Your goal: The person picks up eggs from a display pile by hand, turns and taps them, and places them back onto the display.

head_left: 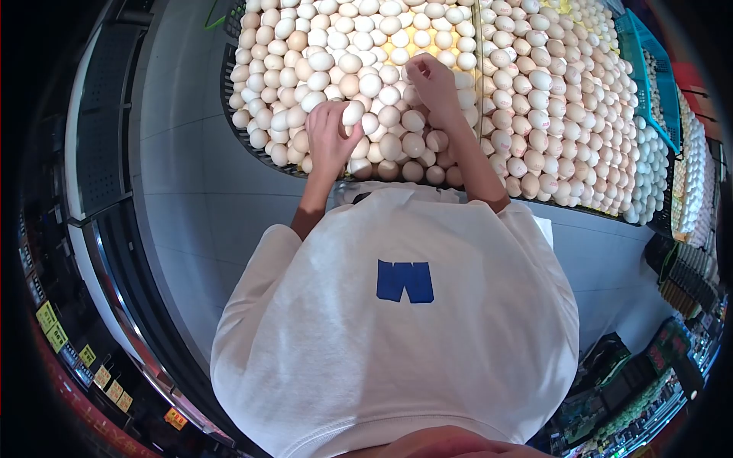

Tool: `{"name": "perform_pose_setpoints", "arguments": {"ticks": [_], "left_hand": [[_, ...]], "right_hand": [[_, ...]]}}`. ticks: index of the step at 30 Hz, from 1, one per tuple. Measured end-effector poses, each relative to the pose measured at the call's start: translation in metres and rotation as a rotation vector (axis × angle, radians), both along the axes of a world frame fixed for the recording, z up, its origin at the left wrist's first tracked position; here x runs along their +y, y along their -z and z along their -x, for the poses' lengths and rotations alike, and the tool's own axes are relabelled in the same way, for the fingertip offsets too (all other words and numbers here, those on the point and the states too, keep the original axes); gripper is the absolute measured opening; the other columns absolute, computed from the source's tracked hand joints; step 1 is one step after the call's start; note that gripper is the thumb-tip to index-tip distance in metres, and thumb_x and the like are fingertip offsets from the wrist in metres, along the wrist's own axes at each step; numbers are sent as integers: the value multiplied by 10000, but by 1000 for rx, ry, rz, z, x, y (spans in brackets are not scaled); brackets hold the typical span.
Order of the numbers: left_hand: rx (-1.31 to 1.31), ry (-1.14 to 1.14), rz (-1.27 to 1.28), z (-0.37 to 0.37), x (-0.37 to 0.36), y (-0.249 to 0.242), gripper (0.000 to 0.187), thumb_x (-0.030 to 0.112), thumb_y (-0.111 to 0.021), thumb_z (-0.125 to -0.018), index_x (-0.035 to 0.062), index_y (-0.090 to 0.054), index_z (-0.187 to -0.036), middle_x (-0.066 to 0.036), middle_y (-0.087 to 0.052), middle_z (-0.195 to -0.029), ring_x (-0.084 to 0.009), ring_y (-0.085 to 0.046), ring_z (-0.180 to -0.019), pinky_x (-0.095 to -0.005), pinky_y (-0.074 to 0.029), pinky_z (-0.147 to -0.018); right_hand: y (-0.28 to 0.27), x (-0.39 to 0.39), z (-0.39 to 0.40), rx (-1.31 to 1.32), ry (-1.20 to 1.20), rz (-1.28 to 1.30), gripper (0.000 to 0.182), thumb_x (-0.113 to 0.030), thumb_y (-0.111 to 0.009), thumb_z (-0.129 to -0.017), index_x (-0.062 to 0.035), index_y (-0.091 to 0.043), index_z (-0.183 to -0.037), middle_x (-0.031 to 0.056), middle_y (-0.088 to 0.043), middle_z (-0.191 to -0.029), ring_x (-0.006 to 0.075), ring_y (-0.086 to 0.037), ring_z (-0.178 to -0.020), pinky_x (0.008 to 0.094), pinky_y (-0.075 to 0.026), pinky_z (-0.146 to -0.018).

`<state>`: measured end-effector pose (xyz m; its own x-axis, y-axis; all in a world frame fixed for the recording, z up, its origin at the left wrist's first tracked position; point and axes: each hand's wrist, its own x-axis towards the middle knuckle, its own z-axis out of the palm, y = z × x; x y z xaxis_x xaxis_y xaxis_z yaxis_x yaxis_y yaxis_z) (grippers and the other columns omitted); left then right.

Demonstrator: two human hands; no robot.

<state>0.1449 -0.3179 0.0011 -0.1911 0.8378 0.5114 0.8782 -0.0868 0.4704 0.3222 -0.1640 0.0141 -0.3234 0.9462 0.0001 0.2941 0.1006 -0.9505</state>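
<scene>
Loose white and pale brown eggs (321, 59) lie heaped in a black basket (262, 156) in front of me. My left hand (330, 139) is closed around a whitish egg (353, 113), thumb on its near side and fingers curled over the left. To the right, my right hand (434, 85) hovers low over the heap with its fingers curled in. Whatever those fingers may hold is hidden. A shaded egg (411, 95) lies just beneath it, and yellow tray material (421, 37) shows between eggs beyond it.
A thin divider (479, 69) separates the heap from rows of eggs with red stamps (561, 114) on the right. Farther right are a teal crate (655, 99) and stacked pale eggs (691, 179). Grey tiled floor (179, 153) and a dark shelf unit (107, 160) lie left.
</scene>
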Motion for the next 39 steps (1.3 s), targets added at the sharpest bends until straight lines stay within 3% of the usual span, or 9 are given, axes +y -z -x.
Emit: {"name": "perform_pose_setpoints", "arguments": {"ticks": [7, 11, 16, 19, 23, 29, 31, 34, 39], "left_hand": [[-6, -35, 28, -4, -2, -1, 454, 133, -785, -701, 93, -653, -1134, -101, -571, -1047, -310, -531, -1012, -435, -427, -902], [-45, -30, 34, -5, -3, -1, 446, 147, -781, -719, 86, -650, -1141, -110, -564, -1056, -318, -526, -1019, -436, -421, -912], [-65, -28, 48, -5, -3, -2, 428, 149, -780, -734, 81, -645, -1134, -108, -565, -1074, -316, -527, -1037, -435, -416, -921], [-63, -14, 30, -4, -2, -2, 418, 141, -775, -741, 74, -636, -1129, -106, -575, -1101, -311, -535, -1063, -433, -412, -927], [-73, 1, 29, -3, -2, -3, 418, 136, -773, -747, 65, -625, -1131, -107, -585, -1131, -308, -545, -1085, -433, -409, -934], [-86, 9, 26, -3, -1, -2, 401, 130, -766, -754, 61, -621, -1122, -111, -596, -1128, -315, -551, -1080, -437, -409, -939], [-95, 15, 17, -3, -2, -2, 392, 126, -760, -758, 58, -621, -1118, -114, -600, -1127, -320, -551, -1078, -441, -409, -943], [-142, 33, 4, -2, -3, -2, 331, 98, -723, -808, 50, -623, -1119, -112, -606, -1131, -312, -557, -1078, -426, -412, -947], [-379, -82, -74, -1, -5, 0, 203, 70, -617, -900, 28, -628, -1099, -133, -608, -1110, -301, -559, -1054, -411, -438, -919]], "right_hand": [[27, 91, 15, -396, -131, -139, 270, -194, -600, -855, -53, -644, -1081, 142, -685, -851, 324, -659, -858, 447, -523, -780], [44, 121, 41, -593, -307, -590, 379, -168, -627, -863, -101, -581, -1233, 147, -594, -1178, 307, -612, -1050, 409, -524, -825], [87, 139, 78, -846, -367, -651, 428, -143, -653, -837, -113, -587, -1258, 160, -623, -1100, 289, -629, -978, 403, -533, -785], [144, 155, 90, -922, -320, -742, 629, -194, -827, -642, -51, -586, -1205, 249, -582, -1119, 346, -614, -982, 451, -505, -852], [112, 132, 75, -751, -251, -987, 619, -196, -814, -669, -48, -574, -1220, 254, -595, -1120, 353, -619, -966, 443, -509, -845], [69, 127, 71, -577, -205, -464, 651, -215, -807, -675, -38, -578, -1258, 237, -629, -1066, 353, -614, -1005, 442, -504, -871], [-21, 96, 65, -419, -350, 158, 502, -160, -713, -755, -14, -591, -1220, 235, -632, -1074, 377, -605, -1024, 463, -494, -896], [-11, 63, 61, 11, -589, 57, 475, -145, -689, -804, -122, -602, -1271, 135, -647, -1014, 233, -633, -884, 362, -526, -759], [-5, 32, 74, -33, -807, -260, 493, -178, -723, -771, -134, -627, -1252, 120, -655, -960, 207, -630, -818, 334, -520, -752]]}}
